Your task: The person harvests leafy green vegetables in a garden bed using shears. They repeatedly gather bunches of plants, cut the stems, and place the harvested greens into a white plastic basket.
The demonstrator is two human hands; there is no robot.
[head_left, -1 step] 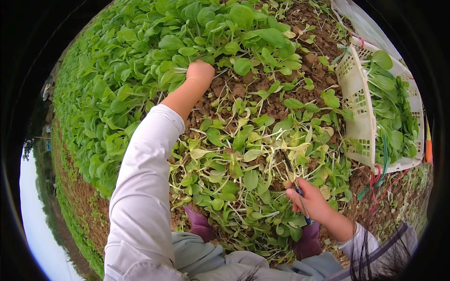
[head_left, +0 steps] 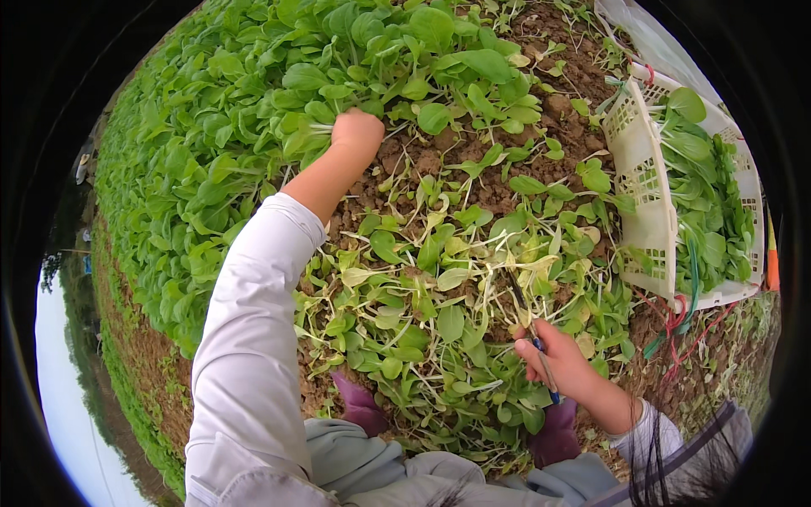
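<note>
From afar, I see the left hand [head_left: 356, 135] closed on leafy greens [head_left: 306, 137] by their pale stems. Well apart, the right hand [head_left: 566, 363] clasps a slim blue tool [head_left: 538, 345], presumably held aside for safety. The crate [head_left: 640, 156] stands rightward, likely for easy reach.

Green plants [head_left: 186, 169], brown soil [head_left: 570, 127], cream latticed crate [head_left: 642, 154], purple footwear [head_left: 361, 406], seemingly blue-handled tool [head_left: 538, 344]

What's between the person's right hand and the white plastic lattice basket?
Head view: between right hand and basket, loose green and yellowing leaves, then brown soil with thin red cord by the basket's near corner.
</note>
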